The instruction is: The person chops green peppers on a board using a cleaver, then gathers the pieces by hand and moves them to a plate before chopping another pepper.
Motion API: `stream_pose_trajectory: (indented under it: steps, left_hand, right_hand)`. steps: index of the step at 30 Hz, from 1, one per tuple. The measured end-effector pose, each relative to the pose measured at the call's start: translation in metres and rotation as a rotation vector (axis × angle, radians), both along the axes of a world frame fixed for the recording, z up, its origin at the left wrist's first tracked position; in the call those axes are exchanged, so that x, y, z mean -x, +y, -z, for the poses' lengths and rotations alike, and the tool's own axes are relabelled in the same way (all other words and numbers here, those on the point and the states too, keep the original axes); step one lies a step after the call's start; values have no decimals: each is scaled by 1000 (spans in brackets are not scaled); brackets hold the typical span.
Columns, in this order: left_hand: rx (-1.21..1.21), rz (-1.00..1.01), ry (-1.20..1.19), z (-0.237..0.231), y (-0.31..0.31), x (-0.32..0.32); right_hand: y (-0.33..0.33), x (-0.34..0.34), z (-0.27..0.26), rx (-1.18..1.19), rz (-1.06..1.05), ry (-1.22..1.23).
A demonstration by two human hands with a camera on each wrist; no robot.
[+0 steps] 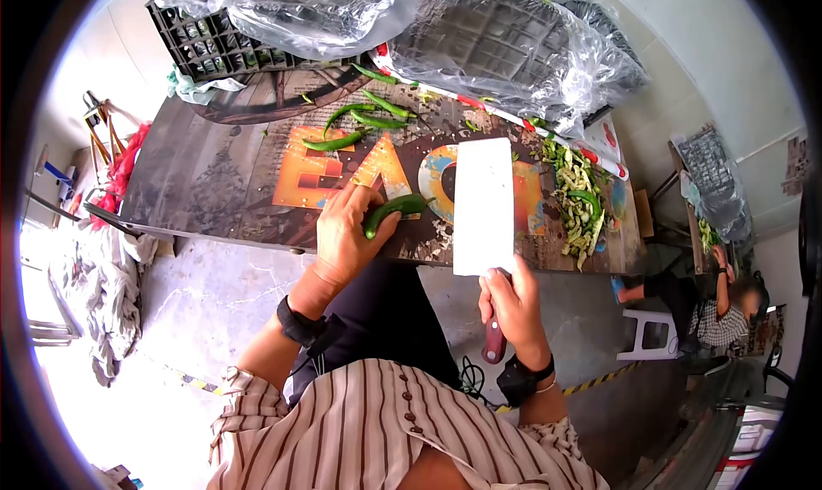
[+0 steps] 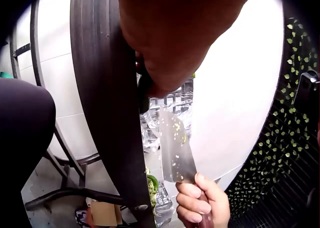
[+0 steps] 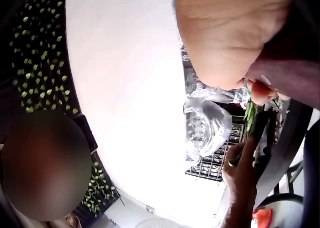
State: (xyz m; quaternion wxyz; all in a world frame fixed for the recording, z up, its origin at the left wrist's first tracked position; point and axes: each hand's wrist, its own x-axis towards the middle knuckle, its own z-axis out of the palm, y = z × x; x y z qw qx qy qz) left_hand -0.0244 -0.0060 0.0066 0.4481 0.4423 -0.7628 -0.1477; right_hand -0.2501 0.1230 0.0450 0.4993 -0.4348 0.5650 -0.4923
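Note:
My left hand (image 1: 344, 231) grips a green chili pepper (image 1: 404, 205) at the table's near edge, the pepper's far end pointing right. In my right hand (image 1: 514, 306) is a cleaver (image 1: 484, 207), held by its dark red handle (image 1: 494, 340). Its broad blade stands to the right of the pepper, apart from it. Pale seeds and bits cling to the blade (image 2: 176, 145) in the left wrist view. Several whole green chili peppers (image 1: 377, 122) lie farther back. A heap of cut pepper pieces (image 1: 580, 203) sits on the right of the table.
Black crates (image 1: 218, 44) under clear plastic (image 1: 505, 40) line the back of the patterned table (image 1: 205, 164). Seeds and scraps are scattered on the top. To the far right, another person (image 1: 719, 319) sits by a white stool (image 1: 648, 334). Cloth (image 1: 94, 293) lies at the left.

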Motion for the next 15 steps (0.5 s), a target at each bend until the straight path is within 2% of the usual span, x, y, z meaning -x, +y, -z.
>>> stream_pose_trajectory:
  steps: [3, 5, 7, 9, 15]
  left_hand:
    - [31, 1, -45, 1, 1, 0]
    - [41, -2, -64, 1, 1, 0]
    - [48, -13, -79, 1, 2, 0]
    - [41, -2, -78, 1, 2, -1]
    - [145, 55, -133, 6, 1, -2]
  right_hand:
    - [-17, -13, -19, -12, -58, 142]
    - [-29, -21, -26, 103, -100, 308]
    - [-37, -18, -24, 55, -154, 385]
    - [-46, -21, -26, 151, -201, 554]
    - [-55, -29, -46, 49, -276, 597]
